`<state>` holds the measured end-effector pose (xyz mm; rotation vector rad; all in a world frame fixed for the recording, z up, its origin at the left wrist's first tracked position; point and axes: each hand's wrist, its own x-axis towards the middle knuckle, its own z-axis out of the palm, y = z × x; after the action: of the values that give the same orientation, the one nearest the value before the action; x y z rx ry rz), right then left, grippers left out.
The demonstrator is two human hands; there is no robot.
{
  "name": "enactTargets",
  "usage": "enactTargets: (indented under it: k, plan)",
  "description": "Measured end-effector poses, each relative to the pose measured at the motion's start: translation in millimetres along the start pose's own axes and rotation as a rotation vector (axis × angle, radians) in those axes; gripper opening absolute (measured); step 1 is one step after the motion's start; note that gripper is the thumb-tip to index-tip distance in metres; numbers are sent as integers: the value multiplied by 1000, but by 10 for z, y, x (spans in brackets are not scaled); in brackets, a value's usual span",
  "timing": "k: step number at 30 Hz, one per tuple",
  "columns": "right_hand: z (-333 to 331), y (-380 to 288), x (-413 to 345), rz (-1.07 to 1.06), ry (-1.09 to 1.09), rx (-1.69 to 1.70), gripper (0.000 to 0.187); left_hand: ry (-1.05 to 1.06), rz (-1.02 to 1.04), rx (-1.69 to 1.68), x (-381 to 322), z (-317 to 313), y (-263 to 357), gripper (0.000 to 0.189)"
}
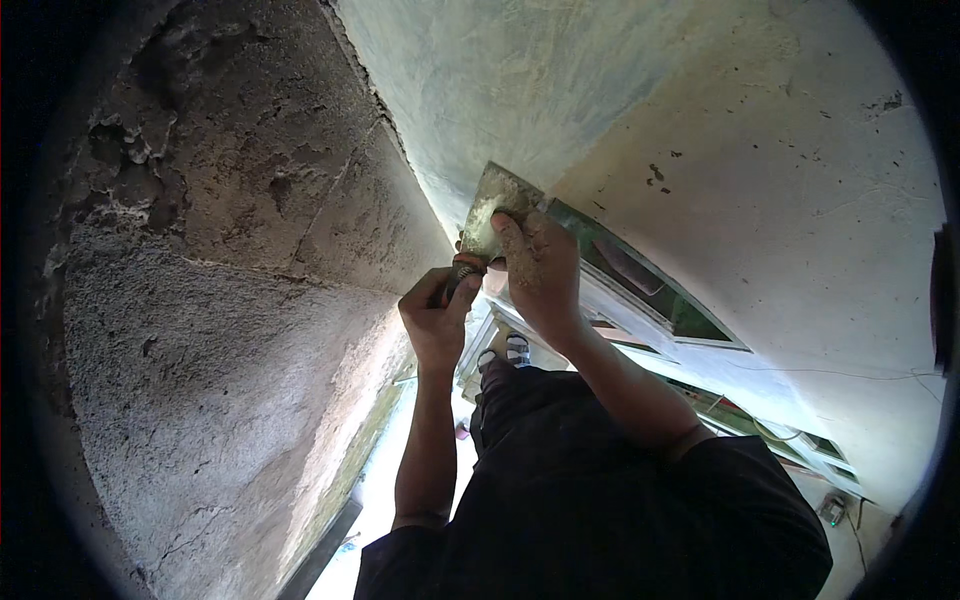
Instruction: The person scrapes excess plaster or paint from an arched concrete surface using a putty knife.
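My left hand [437,315] is closed around the dark handle [454,283] of a hand tool with an orange collar [470,260]. My right hand [544,274] grips a flat rectangular blade or plate [491,206] smeared with pale plaster or putty, thumb on its face. The handle meets the plate's lower end; whether the two are one scraper I cannot tell. Dried material speckles the back of my right hand. Both hands are close to the corner where a rough bare wall [225,337] meets a smoother, pale coated wall [525,82].
The rough wall has crumbling, pitted patches at upper left. Window frames with panes [660,300] run along the pale wall on the right. A thin wire [832,373] crosses that wall. My sandalled feet [516,351] stand below on a narrow surface. A small device [832,508] lies at lower right.
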<state>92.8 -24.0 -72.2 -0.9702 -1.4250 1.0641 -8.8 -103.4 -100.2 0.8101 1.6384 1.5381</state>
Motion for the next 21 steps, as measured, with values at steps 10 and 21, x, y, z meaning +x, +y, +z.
enactTargets:
  k: [10,21]
  plan:
    - [-86,-181,24,89,-3,36,27,82,74,122,-79,69,-81,20]
    - [-118,-255,101,-106,18,-112,27,41,103,105,-27,96,209,17]
